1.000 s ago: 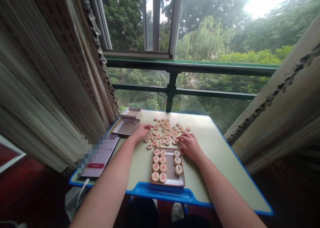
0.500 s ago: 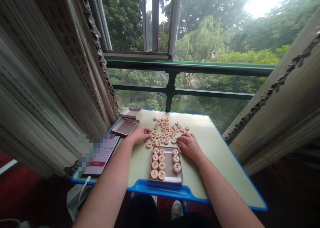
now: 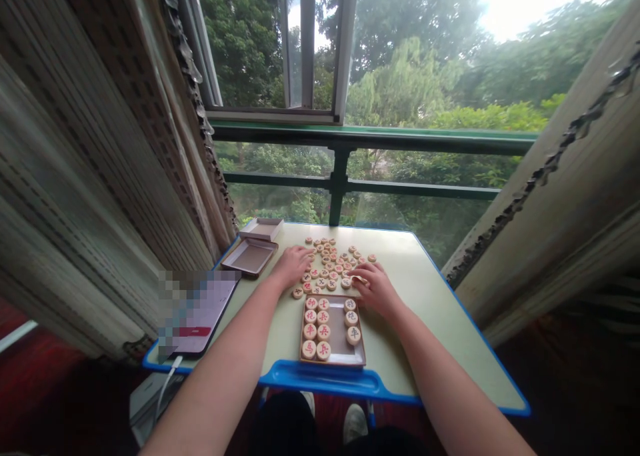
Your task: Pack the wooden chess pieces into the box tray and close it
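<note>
Several round wooden chess pieces (image 3: pixel 333 261) lie scattered on a pale green table (image 3: pixel 430 309) with a blue rim. A shallow brown tray (image 3: pixel 338 337) near the front edge holds two columns of pieces on its left and three on its right. My left hand (image 3: pixel 294 267) rests palm down on the left edge of the scattered pieces, fingers stretched out over them. My right hand (image 3: pixel 374 287) lies at the right of the heap, just beyond the tray's far right corner, fingers curled down onto the pieces.
Two open box halves (image 3: pixel 255 246) sit at the table's far left corner. A phone (image 3: pixel 197 313) with a cable lies at the near left edge. Bamboo blinds hang on both sides, and a green window railing (image 3: pixel 370 136) runs behind the table.
My left hand drew back from the heap, then reached forward onto the pieces again. My right hand shifted slightly away along the heap's right edge. The view tilted a little.
</note>
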The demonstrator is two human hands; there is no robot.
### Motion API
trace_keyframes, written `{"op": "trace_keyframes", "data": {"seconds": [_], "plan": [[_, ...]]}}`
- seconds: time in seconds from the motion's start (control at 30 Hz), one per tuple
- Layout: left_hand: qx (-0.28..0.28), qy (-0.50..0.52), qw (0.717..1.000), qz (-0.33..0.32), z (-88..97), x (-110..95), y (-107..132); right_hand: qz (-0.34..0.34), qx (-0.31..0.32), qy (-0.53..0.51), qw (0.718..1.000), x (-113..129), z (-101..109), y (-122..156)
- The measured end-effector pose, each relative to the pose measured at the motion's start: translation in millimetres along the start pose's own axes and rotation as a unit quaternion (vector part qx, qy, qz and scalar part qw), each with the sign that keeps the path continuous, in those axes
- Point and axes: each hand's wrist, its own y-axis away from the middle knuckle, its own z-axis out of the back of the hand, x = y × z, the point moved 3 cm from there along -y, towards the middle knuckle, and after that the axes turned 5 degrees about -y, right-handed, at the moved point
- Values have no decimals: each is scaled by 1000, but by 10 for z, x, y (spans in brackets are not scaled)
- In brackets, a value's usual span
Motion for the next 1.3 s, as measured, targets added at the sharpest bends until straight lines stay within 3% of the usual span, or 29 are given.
{"op": "trace_keyframes", "data": {"seconds": [0.17,0.3,0.47,0.57,0.7,0.87,1.03,1.13,1.3], "plan": [[29,30,999,-20,-65,-3,-40,27,100,62,993,151,-197,-538],[8,-2,1000,-11,-41,6,-48,-37,110,136,984,147,-464,-917],[-61,-42,997,-27,47,-22,-73,-86,100,133,982,37,-662,-1052],[-97,-51,993,-30,75,-42,-80,-105,93,122,983,-16,-673,-1067],[-106,-25,994,-24,83,-68,-68,-110,68,82,988,-20,-626,-1076],[-99,119,988,-21,139,-143,-49,-19,22,-123,992,146,-441,-933],[-66,222,973,-25,165,-303,24,31,-3,-171,985,373,-159,-633],[-49,227,971,-49,190,-432,117,53,-21,-184,981,477,-76,-469],[-54,140,982,-119,313,-621,312,95,-37,-163,981,665,-6,-225]]}}
